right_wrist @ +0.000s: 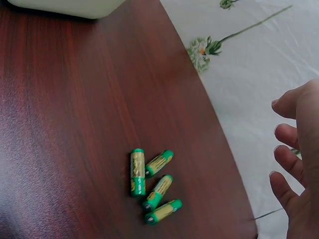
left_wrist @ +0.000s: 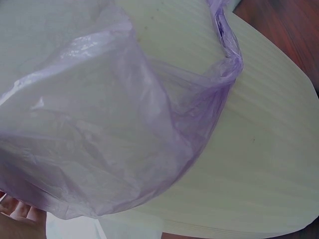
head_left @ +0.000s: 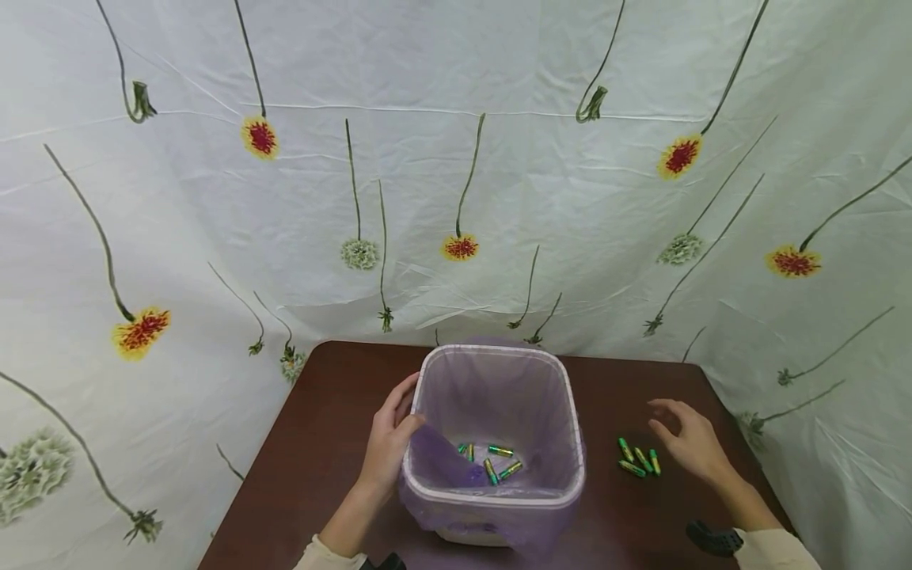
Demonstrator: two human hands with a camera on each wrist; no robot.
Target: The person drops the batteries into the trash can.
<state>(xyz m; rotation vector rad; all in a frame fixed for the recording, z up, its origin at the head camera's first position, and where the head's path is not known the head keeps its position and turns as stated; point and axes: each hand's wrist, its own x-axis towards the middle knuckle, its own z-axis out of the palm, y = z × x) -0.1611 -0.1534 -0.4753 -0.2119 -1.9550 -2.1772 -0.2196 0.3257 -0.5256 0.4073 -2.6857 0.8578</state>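
Observation:
A pale bin (head_left: 473,537) lined with a thin purple bag (head_left: 499,518) stands on the table. Inside it lie several green and gold batteries (head_left: 501,451). My left hand (head_left: 388,443) holds the bin's left side, thumb over the rim and fingers along the outside. In the left wrist view only part of that hand (left_wrist: 22,221) shows, below the bag (left_wrist: 114,149). To the right of the bin, several more batteries (head_left: 631,469) lie in a loose cluster. My right hand (head_left: 691,443) hovers just right of them, holding nothing, its fingers relaxed and apart in the right wrist view.
The dark brown wooden table (head_left: 299,475) ends in a right-hand edge close to the right hand. A white cloth (head_left: 427,174) printed with flowers hangs behind and at both sides. A dark band (head_left: 715,540) sits on the right wrist.

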